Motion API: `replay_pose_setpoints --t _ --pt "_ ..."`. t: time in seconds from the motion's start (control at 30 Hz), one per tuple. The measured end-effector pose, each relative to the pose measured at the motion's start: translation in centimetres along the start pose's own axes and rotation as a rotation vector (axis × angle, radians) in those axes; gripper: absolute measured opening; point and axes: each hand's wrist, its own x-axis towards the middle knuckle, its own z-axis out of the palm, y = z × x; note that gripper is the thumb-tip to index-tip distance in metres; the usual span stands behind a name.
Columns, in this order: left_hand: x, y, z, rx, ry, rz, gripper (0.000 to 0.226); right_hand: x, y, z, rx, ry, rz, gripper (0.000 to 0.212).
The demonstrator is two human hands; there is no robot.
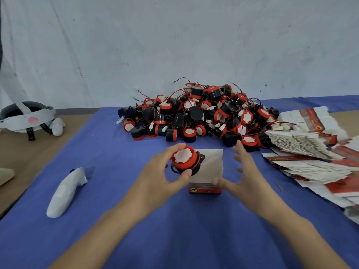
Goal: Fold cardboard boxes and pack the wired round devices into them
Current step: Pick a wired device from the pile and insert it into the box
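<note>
My left hand (163,169) grips a round red and black device (184,160) with a white face, its fingers and thumb curled round it. The device hangs just left of a small folded cardboard box (210,167), white with a red band at the bottom, which stands on the blue cloth. My right hand (239,171) is spread beside the box, fingers straight; its thumb touches the box's lower right corner. A big heap of the same wired devices (198,115) lies behind.
Flat unfolded boxes (310,154) are stacked in fanned piles at the right. A white controller-shaped object (66,191) lies on the blue cloth (116,152) at the left. A headset with straps (27,117) sits on the brown table at the far left.
</note>
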Motion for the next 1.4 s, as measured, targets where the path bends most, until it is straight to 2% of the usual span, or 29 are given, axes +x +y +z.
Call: replay_pose_setpoints --t 0.07,0.13,0.33,0.43,0.63,1.13,1.4 --pt "0.0 0.4 0.4 0.093 -0.012 0.098 0.053 0.5 1.4 0.4 0.048 -0.120 0.081 0.134" --pt "0.1 0.6 1.0 0.174 -0.023 0.190 0.055 1.0 2.1 1.0 0.063 -0.206 0.097 0.129" --pt "0.3 0.8 2.4 0.406 -0.079 0.343 0.056 1.6 3.2 2.1 0.006 -0.212 0.011 0.073" --pt "0.6 0.0 2.0 0.495 -0.160 0.349 0.058 1.3 3.3 1.9 -0.020 -0.241 0.000 0.060" --pt "0.6 -1.2 1.6 0.576 -0.248 0.387 0.061 0.8 3.1 1.3 -0.045 -0.319 -0.030 0.066" --pt "-0.1 -1.5 2.4 0.626 -0.193 0.481 0.049 0.5 2.2 1.6 -0.018 -0.350 -0.054 0.065" --pt "0.3 -1.6 2.7 0.804 -0.248 0.470 0.086 0.4 2.0 1.9 0.027 -0.361 -0.041 0.065"
